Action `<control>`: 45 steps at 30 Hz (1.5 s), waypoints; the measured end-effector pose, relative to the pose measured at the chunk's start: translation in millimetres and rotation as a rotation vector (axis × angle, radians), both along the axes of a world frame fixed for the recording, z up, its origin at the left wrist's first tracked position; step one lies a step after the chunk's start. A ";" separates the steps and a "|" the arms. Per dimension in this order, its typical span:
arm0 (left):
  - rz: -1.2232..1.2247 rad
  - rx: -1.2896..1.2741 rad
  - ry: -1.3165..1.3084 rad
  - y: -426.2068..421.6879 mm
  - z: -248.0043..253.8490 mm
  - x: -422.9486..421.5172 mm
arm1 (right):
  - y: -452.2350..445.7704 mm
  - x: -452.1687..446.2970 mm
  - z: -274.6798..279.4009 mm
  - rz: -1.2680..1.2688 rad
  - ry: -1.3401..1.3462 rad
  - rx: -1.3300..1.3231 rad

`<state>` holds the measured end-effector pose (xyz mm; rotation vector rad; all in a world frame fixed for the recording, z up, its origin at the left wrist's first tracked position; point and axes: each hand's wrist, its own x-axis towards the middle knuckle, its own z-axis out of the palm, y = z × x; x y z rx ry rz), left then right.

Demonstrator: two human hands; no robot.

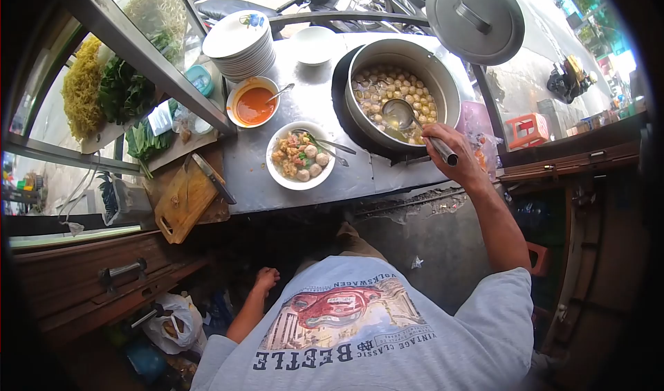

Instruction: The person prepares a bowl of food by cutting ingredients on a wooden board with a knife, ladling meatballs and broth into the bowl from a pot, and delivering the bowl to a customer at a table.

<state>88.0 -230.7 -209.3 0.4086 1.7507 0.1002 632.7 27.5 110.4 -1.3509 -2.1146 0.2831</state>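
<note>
My right hand [453,152] is closed round the handle of a metal ladle [399,114], whose bowl rests in the broth among many meatballs [387,86]. A large metal pot [446,93] holds the broth and meatballs. Down at my side hangs my left hand [266,279], its fingers curled and nothing visible in them. On the counter left of the pot stands a white bowl [274,172] with meatballs, other food pieces, a spoon and a fork [335,145]. Behind it is a bowl of red-orange sauce [254,107] with a spoon in it.
A stack of white plates or bowls [242,48] and a single white bowl [312,46] stand at the back. Left are a wooden cutting board [181,207], a knife [213,178], greens [123,90] and yellow noodles [88,97]. A pot lid [474,38] hangs upper right.
</note>
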 end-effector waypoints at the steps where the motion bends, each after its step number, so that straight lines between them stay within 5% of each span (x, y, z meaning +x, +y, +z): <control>1: -0.002 -0.002 0.002 0.2 -2.5 0.1 | 1.6 -1.2 4.3 -0.023 -0.012 -0.003; 9: 0.008 0.001 -0.005 -0.8 -3.9 3.4 | 8.1 3.9 72.7 -0.419 0.218 -0.144; 16: 0.003 0.033 0.011 -4.2 0.8 -7.8 | -12.2 -37.2 150.8 -0.413 0.540 -0.245; 24: 0.039 0.033 0.025 -21.6 1.7 -22.2 | -29.9 -91.1 108.9 -0.167 0.656 -0.287; 31: 0.060 0.044 0.036 -32.1 -1.2 -28.3 | -45.2 -131.7 106.3 0.177 0.128 -0.005; 35: 0.072 0.051 0.023 -28.2 -2.3 -24.5 | -39.3 -132.7 106.4 0.279 0.044 0.045; 45: 0.057 0.061 0.015 -16.4 -0.6 -9.9 | 3.6 -66.6 124.8 -0.250 0.664 -0.284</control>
